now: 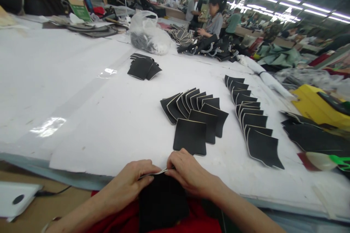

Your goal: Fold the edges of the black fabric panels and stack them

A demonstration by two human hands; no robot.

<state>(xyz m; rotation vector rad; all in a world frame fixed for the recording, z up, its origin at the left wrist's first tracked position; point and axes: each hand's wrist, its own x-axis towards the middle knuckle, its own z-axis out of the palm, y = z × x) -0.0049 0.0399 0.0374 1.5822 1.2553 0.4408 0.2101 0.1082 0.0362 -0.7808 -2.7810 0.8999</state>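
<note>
A black panel (162, 202) with a pale top edge hangs at the table's near edge, over red clothing. My left hand (136, 176) pinches its upper edge on the left between thumb and fingers. Close beside it, my right hand (186, 171) grips the same edge further right. Just beyond my right hand lies a black square piece (190, 136), at the front of a fanned group of black pieces (188, 103) with light edges. To the right, more such pieces (250, 116) overlap in a long row. A smaller stack (142, 67) sits farther back.
The white table (90, 116) spans the view. At its back are a clear plastic bag (150, 34) and a heap of black straps (210, 47). A yellow box (319, 105) and black sheets (314, 134) lie at the right. Several people stand or sit beyond; a white device (18, 198) is lower left.
</note>
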